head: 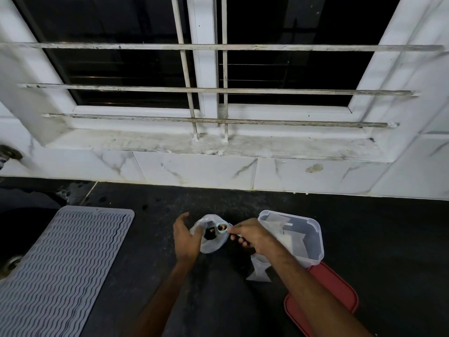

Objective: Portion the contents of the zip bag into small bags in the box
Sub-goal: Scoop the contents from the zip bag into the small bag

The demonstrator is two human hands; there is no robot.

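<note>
— Right hand (250, 235) first: what is it doing?

— Its fingers are curled tight round the handle of a small pale-green plastic scoop (221, 227), just left of the clear rectangular plastic box (317, 249). The bowl is level and carries a little dark and yellow material, held flat so nothing tips out, I'd say.

— And what sits under it?

— A translucent plastic zip bag (211, 244), left of the box, with its mouth open and a dark heap inside. The scoop hangs right over that mouth. I cannot tell whether it is lifting out or going in.

— The other hand?

— The left hand (185, 239), further left of the box, has its thumb raised well apart from the fingers. The fingertips rest against the bag's near rim, probably to keep the mouth spread. It clamps nothing that I can see.

— Counts?

— Two hands, one scoop, one open bag, one box. One red plastic lid (335, 295) lies partly beneath the box on its near side, off so the box stays reachable. One flat, empty-looking small clear bag (258, 271) lies near the box's near-left corner, partly under the right forearm. Inside the box are more pale small bags (289, 229), at least two; the overlap hides the exact number. One grey ribbed rubber mat (65, 263) lies well to the box's left.
</note>
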